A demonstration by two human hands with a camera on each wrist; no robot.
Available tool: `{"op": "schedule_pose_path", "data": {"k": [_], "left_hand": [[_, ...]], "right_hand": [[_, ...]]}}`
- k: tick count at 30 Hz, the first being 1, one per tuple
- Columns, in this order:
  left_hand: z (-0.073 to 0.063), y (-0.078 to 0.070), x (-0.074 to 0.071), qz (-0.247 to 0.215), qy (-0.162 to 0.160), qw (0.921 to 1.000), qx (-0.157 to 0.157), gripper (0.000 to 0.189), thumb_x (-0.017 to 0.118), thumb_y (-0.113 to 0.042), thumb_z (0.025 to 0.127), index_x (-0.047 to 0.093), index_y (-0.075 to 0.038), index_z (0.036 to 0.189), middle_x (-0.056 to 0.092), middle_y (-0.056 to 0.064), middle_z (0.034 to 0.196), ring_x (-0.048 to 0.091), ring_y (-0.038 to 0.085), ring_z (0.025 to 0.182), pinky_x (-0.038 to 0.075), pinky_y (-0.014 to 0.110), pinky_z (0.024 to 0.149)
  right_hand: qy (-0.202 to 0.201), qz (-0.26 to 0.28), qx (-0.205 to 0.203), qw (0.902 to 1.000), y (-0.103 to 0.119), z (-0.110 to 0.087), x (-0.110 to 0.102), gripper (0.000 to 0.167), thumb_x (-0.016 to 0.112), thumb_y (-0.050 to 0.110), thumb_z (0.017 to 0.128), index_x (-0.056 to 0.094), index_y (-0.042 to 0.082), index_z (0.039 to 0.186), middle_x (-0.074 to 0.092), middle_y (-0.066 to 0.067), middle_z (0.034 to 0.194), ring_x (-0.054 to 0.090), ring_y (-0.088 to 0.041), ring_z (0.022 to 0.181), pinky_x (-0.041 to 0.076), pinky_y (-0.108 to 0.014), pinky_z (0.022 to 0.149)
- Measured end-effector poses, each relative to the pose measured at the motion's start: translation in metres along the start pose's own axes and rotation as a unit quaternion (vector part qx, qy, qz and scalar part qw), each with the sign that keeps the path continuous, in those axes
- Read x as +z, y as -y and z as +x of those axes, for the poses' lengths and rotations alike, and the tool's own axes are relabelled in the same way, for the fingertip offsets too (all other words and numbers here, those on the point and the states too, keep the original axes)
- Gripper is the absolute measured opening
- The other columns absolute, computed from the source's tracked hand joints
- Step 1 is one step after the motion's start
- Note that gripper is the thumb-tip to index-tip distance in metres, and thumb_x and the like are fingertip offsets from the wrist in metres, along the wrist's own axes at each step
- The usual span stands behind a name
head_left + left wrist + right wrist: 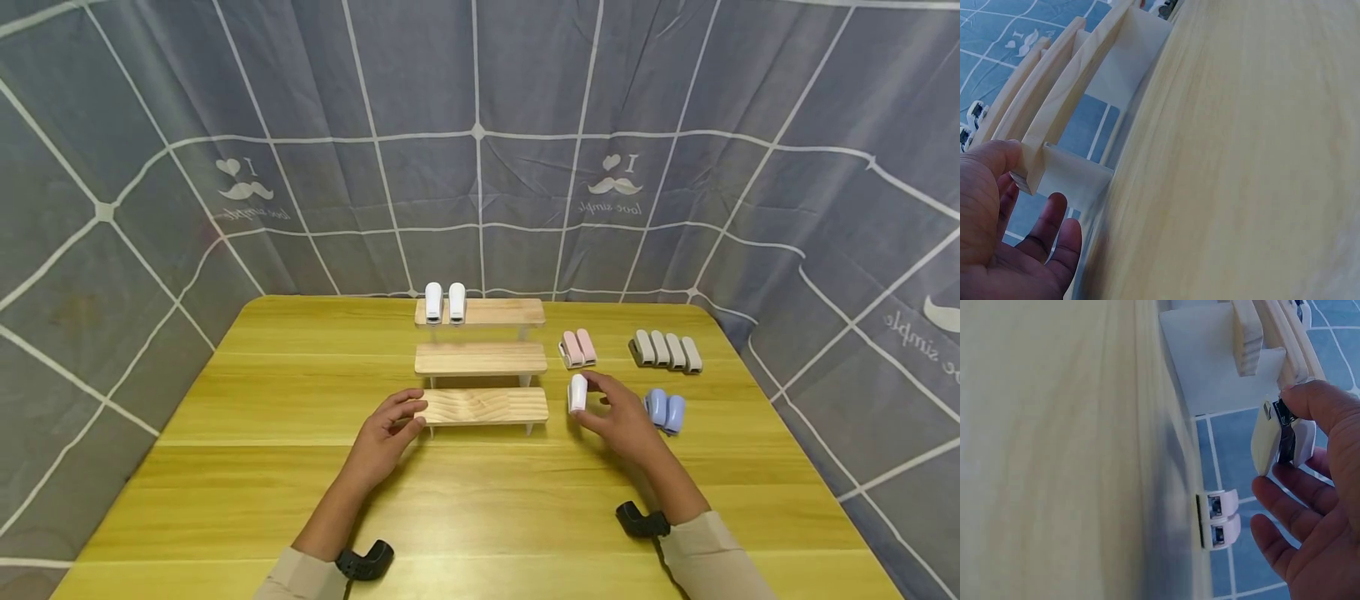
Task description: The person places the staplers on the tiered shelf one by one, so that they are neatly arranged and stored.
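Note:
A white mini stapler (577, 392) is pinched between the thumb and fingers of my right hand (618, 419), just right of the front wooden shelf (480, 407). In the right wrist view the stapler (1266, 439) shows its dark inner side, while the lower fingers stay spread. My left hand (387, 433) is at the left end of that shelf. Its thumb touches the shelf's corner in the left wrist view, and the other fingers are loosely bent. Two white staplers (457, 303) stand upright side by side on the back shelf (502, 312). Between these shelves is the middle shelf (480, 358).
Right of the shelves, two pink staplers (577, 348) lie on the wooden table (300, 383). Farther right is a row of several grey-beige staplers (666, 351). Two blue staplers (666, 411) lie close beside my right hand. A grey checked curtain (480, 192) encloses the table's back and sides.

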State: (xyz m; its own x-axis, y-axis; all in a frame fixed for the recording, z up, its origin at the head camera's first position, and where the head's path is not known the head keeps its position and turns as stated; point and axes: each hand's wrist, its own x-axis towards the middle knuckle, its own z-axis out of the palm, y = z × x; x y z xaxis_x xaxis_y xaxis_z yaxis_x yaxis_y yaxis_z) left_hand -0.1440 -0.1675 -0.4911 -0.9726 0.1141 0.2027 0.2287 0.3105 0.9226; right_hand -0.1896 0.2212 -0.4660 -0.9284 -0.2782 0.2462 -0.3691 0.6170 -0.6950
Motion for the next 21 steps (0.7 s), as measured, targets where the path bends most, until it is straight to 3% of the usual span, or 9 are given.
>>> {"op": "schedule_pose_path", "data": {"k": [11,21], "left_hand": [[-0.001,-0.003,-0.001,-0.004,-0.001,0.9999,-0.010,0.030,0.065,-0.019,0.098,0.068,-0.004,0.124,0.053,0.002,0.142,0.051,0.027,0.128,0.048,0.045,0.097],[-0.001,-0.002,0.001,-0.004,0.001,1.0000,-0.008,0.030,0.065,-0.019,0.099,0.068,-0.005,0.125,0.053,0.002,0.142,0.051,0.027,0.128,0.048,0.046,0.097]], "right_hand": [[-0.011,-0.002,-0.042,0.9990,0.011,0.005,-0.003,0.064,0.080,0.009,0.084,0.051,-0.001,0.140,0.063,-0.016,0.124,0.058,-0.036,0.114,0.049,-0.055,0.089],[-0.014,-0.034,-0.079,0.9962,0.031,0.009,-0.010,0.064,0.081,0.014,0.083,0.052,0.002,0.140,0.062,-0.012,0.125,0.058,-0.030,0.113,0.050,-0.054,0.088]]}}
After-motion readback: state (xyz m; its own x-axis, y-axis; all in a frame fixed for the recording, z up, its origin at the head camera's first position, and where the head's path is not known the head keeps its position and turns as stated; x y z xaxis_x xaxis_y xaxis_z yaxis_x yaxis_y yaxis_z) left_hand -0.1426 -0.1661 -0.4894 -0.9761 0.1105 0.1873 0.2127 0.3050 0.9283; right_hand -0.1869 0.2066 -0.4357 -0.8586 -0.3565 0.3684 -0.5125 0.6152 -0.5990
